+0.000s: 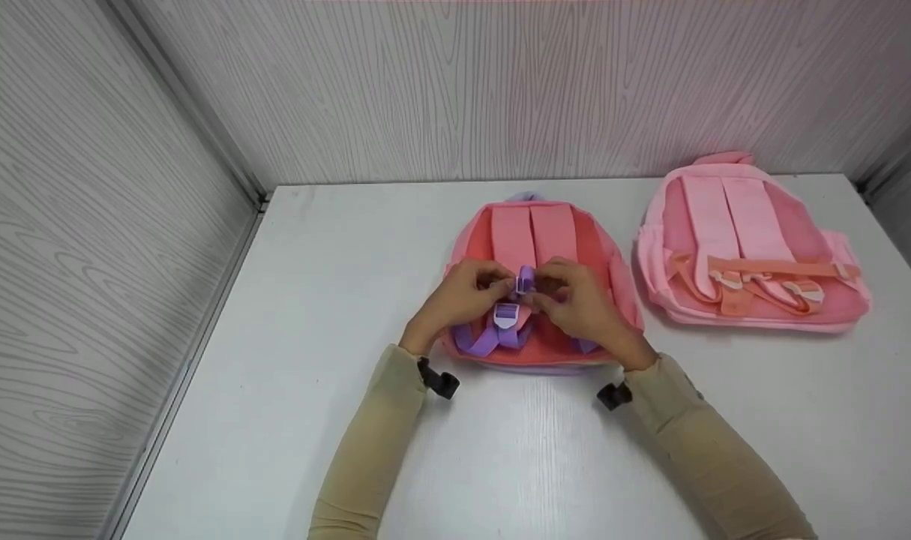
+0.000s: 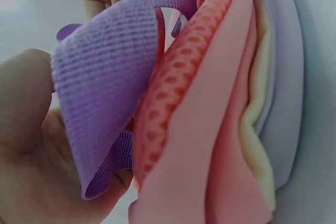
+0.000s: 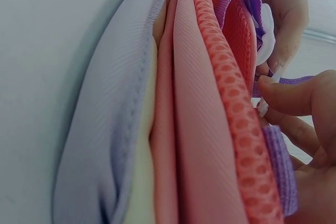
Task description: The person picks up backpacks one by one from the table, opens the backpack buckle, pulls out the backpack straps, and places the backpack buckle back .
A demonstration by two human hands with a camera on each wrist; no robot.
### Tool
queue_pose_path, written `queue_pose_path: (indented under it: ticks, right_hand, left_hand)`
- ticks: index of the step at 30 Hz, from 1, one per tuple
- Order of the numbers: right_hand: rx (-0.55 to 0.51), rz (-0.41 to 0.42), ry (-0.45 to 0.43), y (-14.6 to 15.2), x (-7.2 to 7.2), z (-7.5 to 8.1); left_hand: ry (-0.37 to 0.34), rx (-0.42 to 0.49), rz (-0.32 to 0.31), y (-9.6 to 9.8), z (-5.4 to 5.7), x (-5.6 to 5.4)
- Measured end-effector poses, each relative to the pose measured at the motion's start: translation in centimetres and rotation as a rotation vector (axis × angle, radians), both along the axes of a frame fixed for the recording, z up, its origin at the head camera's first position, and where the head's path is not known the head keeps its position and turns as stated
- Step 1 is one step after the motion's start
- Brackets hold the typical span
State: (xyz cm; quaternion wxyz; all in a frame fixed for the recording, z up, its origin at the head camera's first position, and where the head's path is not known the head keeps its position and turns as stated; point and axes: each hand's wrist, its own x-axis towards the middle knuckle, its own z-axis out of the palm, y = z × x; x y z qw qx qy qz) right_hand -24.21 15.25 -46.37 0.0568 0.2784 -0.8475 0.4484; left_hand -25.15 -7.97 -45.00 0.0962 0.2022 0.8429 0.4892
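A coral-pink backpack (image 1: pixel 590 232) lies with its strap side up. Over its middle, my left hand (image 1: pixel 470 292) pinches a small white strap buckle (image 1: pixel 522 285) from the left. From the right, my right hand (image 1: pixel 579 300) pinches the purple strap (image 1: pixel 528 273) threaded through that buckle, thumb close under it. A second white buckle (image 1: pixel 506 316) on purple webbing rests just below. In the left wrist view, a wide loop of purple webbing (image 2: pixel 110 77) hides part of my left fingers. My right thumb (image 3: pixel 286 95) is beside the buckle in the right wrist view.
To the right lies a light pink backpack (image 1: pixel 755 319) with orange straps and white buckles. Both bags are on a white table (image 1: pixel 335 262). Wood-grain panels (image 1: pixel 425 90) stand behind the table and along its left side.
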Motion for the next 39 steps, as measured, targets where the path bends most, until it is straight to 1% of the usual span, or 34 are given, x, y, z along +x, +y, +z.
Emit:
queue_pose_path:
  ticks: [5,9,15,25,34,39]
  right_hand:
    - [-0.015,-0.01,-0.019,-0.1,0.2,0.2]
    - [-0.023,-0.024,-0.035,-0.1,0.3,0.3]
    - [-0.022,-0.026,-0.037,-0.1,0.3,0.3]
    - [-0.011,-0.013,-0.037,-0.1,0.2,0.2]
    - [-0.007,-0.002,-0.014,0.0,0.2,0.2]
    - [-0.01,0.002,-0.024,0.0,0.1,0.1]
  left_hand:
    - [-0.012,-0.017,-0.004,-0.4,0.1,0.0]
    - [-0.026,-0.039,0.004,-0.8,0.3,-0.1]
    - [-0.023,-0.055,0.009,-1.2,0.4,-0.2]
    - [0.001,-0.03,0.007,-0.9,0.1,-0.4]
    - [0.02,-0.007,0.005,-0.7,0.0,-0.4]
    - [0.022,0.003,0.001,-0.6,0.0,-0.3]
